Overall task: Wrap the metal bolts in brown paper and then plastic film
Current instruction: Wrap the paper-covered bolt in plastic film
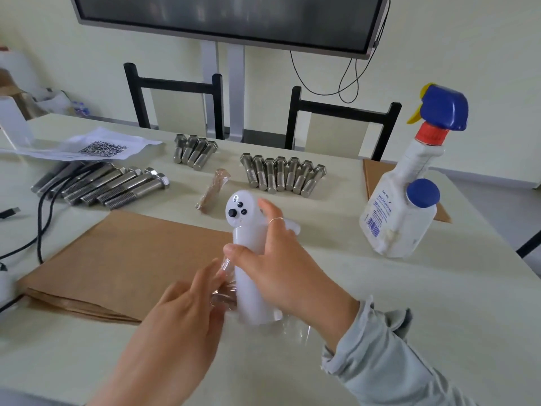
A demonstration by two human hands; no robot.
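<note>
- Clear plastic film (224, 291), pinched by left hand (187, 315) beside the white controller (248, 259), probably to free a wrapping end.
- Right hand (281, 259) grips the controller upright, steadying it.

Silver bolts (281, 174); brown paper (117, 259); white spray bottle (401, 206), blue trigger head (445, 108).

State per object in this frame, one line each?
right hand: grips white handheld device
white handheld device: upright, held
left hand: pinches plastic film
plastic film: crumpled against device
wrapped bolt: wrapped, lying on table
bare bolts: unwrapped, in rows
brown paper: flat on table
spray bottle: upright, capped
</note>
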